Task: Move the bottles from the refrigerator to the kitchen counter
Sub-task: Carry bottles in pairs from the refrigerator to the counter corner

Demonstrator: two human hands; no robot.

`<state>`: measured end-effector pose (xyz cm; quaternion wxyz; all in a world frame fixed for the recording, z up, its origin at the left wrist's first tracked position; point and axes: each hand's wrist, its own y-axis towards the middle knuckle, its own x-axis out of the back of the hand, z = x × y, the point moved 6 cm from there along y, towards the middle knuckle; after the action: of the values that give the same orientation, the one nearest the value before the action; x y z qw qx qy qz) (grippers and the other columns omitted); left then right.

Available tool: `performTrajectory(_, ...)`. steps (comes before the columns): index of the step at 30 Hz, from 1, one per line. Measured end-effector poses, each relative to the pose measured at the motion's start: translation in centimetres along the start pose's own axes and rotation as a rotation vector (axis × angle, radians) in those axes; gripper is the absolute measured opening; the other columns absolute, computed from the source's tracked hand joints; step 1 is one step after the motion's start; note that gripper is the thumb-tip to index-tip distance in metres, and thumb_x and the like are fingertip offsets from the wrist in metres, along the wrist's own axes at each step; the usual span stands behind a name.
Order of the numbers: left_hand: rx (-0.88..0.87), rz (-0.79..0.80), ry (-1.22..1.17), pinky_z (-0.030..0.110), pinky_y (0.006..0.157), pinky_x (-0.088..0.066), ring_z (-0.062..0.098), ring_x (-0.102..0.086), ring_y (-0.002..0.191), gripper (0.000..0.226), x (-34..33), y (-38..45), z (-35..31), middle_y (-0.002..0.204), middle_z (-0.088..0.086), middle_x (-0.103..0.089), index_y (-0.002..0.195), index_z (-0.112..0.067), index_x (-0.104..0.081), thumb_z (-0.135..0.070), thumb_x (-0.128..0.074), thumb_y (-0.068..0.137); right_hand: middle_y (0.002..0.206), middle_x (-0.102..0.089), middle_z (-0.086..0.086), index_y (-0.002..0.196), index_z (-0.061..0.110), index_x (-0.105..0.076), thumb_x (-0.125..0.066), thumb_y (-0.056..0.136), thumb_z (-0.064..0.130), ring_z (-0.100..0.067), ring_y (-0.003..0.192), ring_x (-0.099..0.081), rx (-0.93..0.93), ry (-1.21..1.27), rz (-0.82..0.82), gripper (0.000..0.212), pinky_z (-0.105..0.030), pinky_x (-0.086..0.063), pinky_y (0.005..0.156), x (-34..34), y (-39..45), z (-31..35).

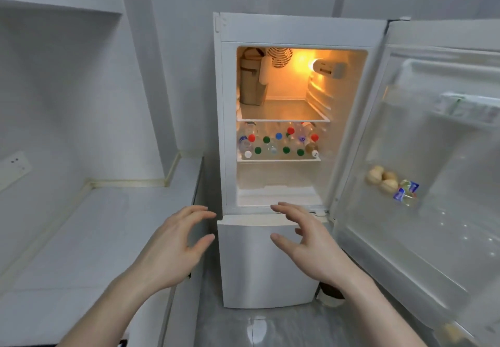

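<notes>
A tall beige container (pixel 250 81) stood at the back left of the lit top shelf, under a round vent grille (pixel 281 57). Some brown rounded pieces of food (pixel 382 179) lay in a pocket of the open door, just beside a blue and white packet (pixel 407 192). Higher on that door sat a green and white package (pixel 460 105). A white wall socket (pixel 15 169) was fixed on the left wall. The floor (pixel 270 327) was of grey glossy tiles.
</notes>
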<state>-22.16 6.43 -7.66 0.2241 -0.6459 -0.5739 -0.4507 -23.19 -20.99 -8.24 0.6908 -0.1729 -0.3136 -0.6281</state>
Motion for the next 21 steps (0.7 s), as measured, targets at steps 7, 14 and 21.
performTrajectory(7, -0.127, 0.128, -0.042, 0.019, 0.104, -0.037, 0.0, -0.047, 0.13, 0.039, -3.7, 10.4, -1.9, 0.143, -0.026, -0.046, 0.137, -0.039, -0.056, -0.041, -0.061, 0.098, 0.151, -0.038, 0.035, 0.142, 0.054, -0.049, -0.07, 0.094, 0.042, 0.007, 0.137, -0.043, -0.103, -0.02, -0.115, 0.054, -0.035, -0.04, 0.118, 3.6, 3.5, -4.3)
performTrajectory(14, -0.141, 0.187, -0.067, 0.027, 0.1, -0.047, 0.001, -0.05, 0.125, 0.037, -7.4, 20.1, -1.8, 0.139, -0.027, -0.049, 0.133, -0.042, -0.056, -0.043, -0.062, 0.097, 0.149, -0.044, 0.032, 0.138, 0.053, -0.052, -0.072, 0.093, 0.036, 0.006, 0.128, -0.051, -0.179, 0.018, -0.167, 0.052, -0.029, -0.047, 0.108, 6.0, 9.6, -9.2)
performTrajectory(21, -0.044, 0.181, -0.133, 0.026, 0.098, -0.047, 0.001, -0.055, 0.115, 0.041, -10.6, 30.0, -0.5, 0.136, -0.025, -0.051, 0.135, -0.04, -0.054, -0.041, -0.065, 0.095, 0.141, -0.046, 0.031, 0.139, 0.051, -0.05, -0.069, 0.095, 0.038, 0.004, 0.124, -0.053, -0.185, 0.059, -0.125, 0.05, -0.024, -0.048, 0.103, 6.8, 20.5, -13.3)
